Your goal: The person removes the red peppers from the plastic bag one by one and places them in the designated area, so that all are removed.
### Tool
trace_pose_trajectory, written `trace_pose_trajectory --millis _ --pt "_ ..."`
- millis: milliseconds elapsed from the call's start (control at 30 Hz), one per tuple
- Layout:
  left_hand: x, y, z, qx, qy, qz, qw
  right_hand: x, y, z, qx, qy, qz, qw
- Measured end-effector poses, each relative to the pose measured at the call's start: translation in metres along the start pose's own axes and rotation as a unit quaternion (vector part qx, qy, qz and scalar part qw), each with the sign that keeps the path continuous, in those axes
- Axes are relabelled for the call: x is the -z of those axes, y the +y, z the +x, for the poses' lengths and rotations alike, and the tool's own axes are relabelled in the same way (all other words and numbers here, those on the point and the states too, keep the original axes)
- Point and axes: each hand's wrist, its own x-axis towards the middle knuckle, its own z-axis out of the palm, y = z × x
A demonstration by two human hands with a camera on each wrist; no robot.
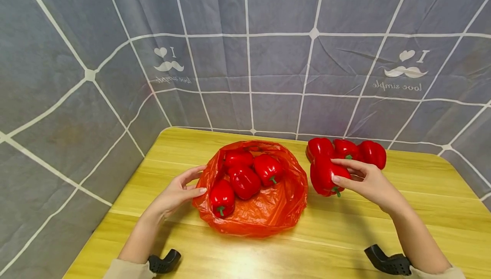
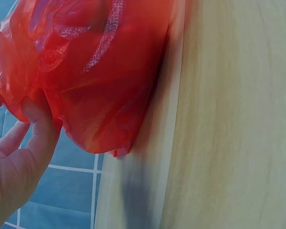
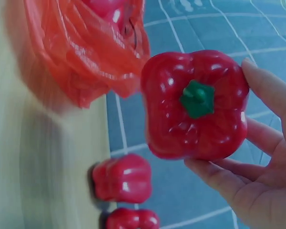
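Observation:
A red plastic bag (image 1: 264, 215) stands with its mouth wide, and several red bell peppers (image 1: 244, 182) lie inside. My left hand (image 1: 177, 191) holds the bag's left side, with the thumb (image 2: 40, 126) against the plastic. Between the thumb and fingers of my right hand (image 1: 374, 185) is another red bell pepper (image 3: 195, 105), gripped at its sides above the table, just right of the bag. Its green stem (image 3: 198, 98) faces the right wrist camera. Three more bell peppers (image 1: 372, 154) sit behind my right hand, one partly hidden by the held pepper.
The yellow wood-grain table (image 1: 153, 159) runs back to a grey curtain (image 1: 276, 66) with white grid lines, which also closes off the left and right sides. Black wrist mounts (image 1: 165, 262) sit on both forearms.

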Motion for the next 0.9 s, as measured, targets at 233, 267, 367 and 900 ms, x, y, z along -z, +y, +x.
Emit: trace_pose_trajectory --millis 233,267,367,900 --pt "0.0 -0.002 0.002 0.001 0.005 -0.006 1.0 0.003 0.015 -0.004 -0.016 0.013 -0.009 0.9997" --pt "0.0 -0.003 0.002 0.001 0.005 -0.008 1.0 0.002 0.018 -0.004 -0.017 0.014 -0.009 0.9997" --pt "0.0 -0.004 0.001 0.002 0.004 -0.011 0.9999 -0.002 0.026 -0.005 -0.02 0.011 0.004 0.9997" --pt "-0.001 -0.001 0.001 -0.008 0.001 0.006 1.0 -0.025 0.063 -0.003 -0.062 0.024 0.035 0.9972"
